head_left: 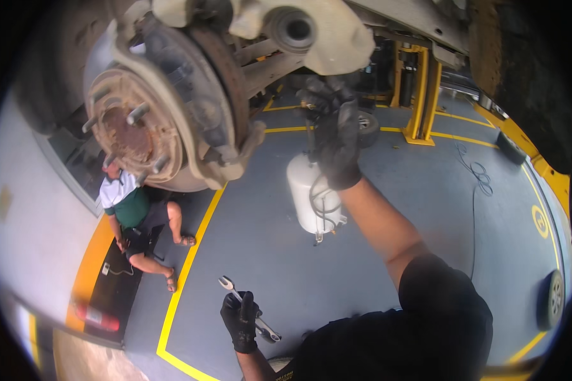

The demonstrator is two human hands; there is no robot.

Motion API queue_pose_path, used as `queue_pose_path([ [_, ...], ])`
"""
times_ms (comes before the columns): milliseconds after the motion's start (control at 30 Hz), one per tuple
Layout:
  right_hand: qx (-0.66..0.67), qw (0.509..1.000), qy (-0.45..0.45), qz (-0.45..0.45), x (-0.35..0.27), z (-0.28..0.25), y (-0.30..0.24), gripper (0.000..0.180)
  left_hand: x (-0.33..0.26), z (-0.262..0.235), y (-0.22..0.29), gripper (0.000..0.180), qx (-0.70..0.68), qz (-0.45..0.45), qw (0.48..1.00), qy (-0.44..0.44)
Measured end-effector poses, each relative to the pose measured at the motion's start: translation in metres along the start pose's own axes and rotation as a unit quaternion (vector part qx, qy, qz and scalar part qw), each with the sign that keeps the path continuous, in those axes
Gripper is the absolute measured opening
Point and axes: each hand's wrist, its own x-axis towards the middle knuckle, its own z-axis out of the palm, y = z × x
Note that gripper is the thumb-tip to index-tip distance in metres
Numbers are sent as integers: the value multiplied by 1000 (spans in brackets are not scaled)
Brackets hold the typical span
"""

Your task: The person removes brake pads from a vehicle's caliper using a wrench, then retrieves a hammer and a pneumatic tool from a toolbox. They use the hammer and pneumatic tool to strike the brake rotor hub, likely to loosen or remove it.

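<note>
My left hand (240, 320), in a black glove, is closed around a silver wrench (229, 284) low in the middle of the view. Its open jaw sticks out above the fist, and another metal wrench end shows below. Raised at the end of my outstretched arm, my right hand (338, 143), also black-gloved, is just under a pale suspension arm with a round bushing (293, 29). Its fingers are bent around something small and dark that I cannot make out. To the left hangs a rusty wheel hub (130, 130) with bare studs, its brake disc (219, 82) behind.
A white tank (308, 197) with a hose stands on the grey floor beyond my right arm. A person (133, 206) sits by the wall at left, near a red extinguisher (96, 316). Yellow lift posts (422, 95), a loose wheel (551, 300) and a hose (480, 174) are to the right.
</note>
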Motion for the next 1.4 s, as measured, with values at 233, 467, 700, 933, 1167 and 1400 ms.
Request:
queue_pose_path([
  [233, -313, 787, -250, 469, -263, -4, -74, 62, 40, 96, -13, 25, -135, 39, 981, -131],
  [467, -360, 607, -69, 705, -261, -34, -158, 34, 20, 181, -46, 25, -133, -5, 940, -316],
  [700, -456, 657, 131, 586, -315, -51, -228, 19, -46, 259, -38, 25, -203, -102, 868, -441],
  [933, -462, 631, 231, 578, -314, -68, -288, 24, -92, 325, -70, 44, -64, 127, 864, -483],
  [1167, -488, 649, 259, 522, -335, -102, -367, 25, -140, 389, -126, 42, -203, -41, 879, -429],
  [1400, -662, 502, 176, 528, -298, -90, -453, 35, -215, 439, -60, 34, -158, -200, 858, -446],
])
